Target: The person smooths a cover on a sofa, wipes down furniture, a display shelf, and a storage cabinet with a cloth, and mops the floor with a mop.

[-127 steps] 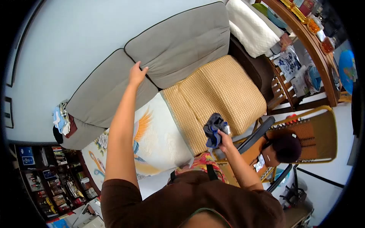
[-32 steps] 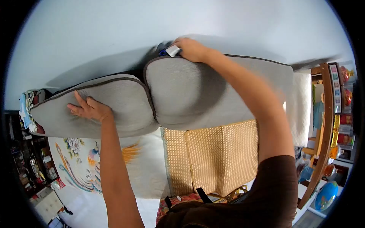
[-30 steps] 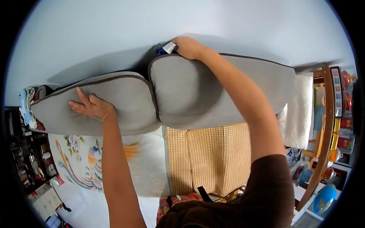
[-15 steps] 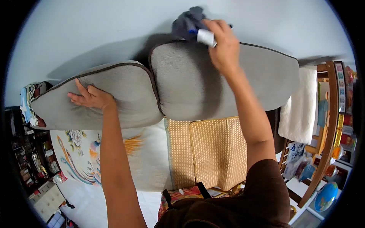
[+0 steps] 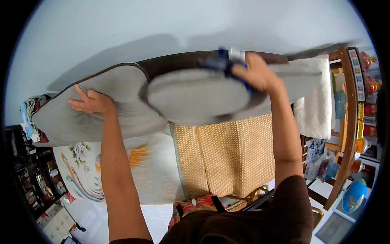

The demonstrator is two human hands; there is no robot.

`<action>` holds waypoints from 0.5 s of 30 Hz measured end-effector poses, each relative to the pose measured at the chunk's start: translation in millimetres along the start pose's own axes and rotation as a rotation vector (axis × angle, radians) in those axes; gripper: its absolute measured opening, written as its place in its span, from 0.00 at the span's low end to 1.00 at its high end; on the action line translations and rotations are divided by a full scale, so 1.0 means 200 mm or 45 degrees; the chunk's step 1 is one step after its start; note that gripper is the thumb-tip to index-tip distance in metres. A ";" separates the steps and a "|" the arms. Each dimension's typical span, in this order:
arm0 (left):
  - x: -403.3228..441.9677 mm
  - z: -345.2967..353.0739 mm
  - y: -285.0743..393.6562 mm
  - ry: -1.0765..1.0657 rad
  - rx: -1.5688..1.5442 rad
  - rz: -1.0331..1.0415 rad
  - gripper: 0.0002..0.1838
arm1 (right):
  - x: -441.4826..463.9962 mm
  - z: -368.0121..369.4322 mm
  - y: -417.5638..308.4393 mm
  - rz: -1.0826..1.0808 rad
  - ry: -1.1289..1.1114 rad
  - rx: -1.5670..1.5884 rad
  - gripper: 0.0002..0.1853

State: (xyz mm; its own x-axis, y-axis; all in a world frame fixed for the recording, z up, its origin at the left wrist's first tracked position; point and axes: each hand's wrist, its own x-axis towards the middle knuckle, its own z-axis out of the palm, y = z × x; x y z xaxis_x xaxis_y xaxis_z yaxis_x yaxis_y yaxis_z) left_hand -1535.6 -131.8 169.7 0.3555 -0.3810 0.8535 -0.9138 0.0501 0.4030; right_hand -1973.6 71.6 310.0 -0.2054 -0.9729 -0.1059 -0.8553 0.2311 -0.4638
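Note:
My left hand point(image 5: 91, 101) presses with spread fingers on the left grey cushion point(image 5: 134, 110), which is creased around it. My right hand point(image 5: 256, 73) is closed on a dark bundled cloth point(image 5: 217, 65) with blue edging and a white label-like part, all blurred by motion. It is over the top edge of the right grey cushion point(image 5: 195, 95), which leans forward and is blurred too. Behind that cushion a dark brown sofa back point(image 5: 174, 63) shows.
Below the cushions lie a woven tan mat point(image 5: 223, 158) and a white cover point(image 5: 156, 179) with a bird pattern. Folded clothes point(image 5: 29, 118) hang at the far left. At the right are a white quilted pillow point(image 5: 317, 105), a wooden shelf point(image 5: 348, 81) and a globe point(image 5: 354, 195).
My right hand has moved down and right with the cloth. The right cushion has tipped forward from the wall, uncovering the brown sofa back. My left hand stays on the left cushion.

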 end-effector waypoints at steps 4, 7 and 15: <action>0.00 0.01 -0.02 -0.005 0.113 0.060 0.22 | -0.42 0.04 -0.11 -0.126 0.034 0.016 0.25; 0.02 0.01 -0.03 -0.019 0.135 0.163 0.22 | -0.37 0.03 -0.12 -0.066 -0.011 -0.077 0.23; -0.01 0.04 -0.08 -0.035 0.185 0.233 0.21 | -0.34 0.02 -0.14 -0.170 0.153 -0.001 0.17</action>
State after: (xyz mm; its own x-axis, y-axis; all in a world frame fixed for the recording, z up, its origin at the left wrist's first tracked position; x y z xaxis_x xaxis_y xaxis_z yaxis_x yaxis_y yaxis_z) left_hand -1523.0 -138.8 159.6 0.1777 -0.4026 0.8979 -0.9819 -0.0121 0.1889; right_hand -1933.1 132.0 327.4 -0.1454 -0.9874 0.0626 -0.8790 0.0999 -0.4663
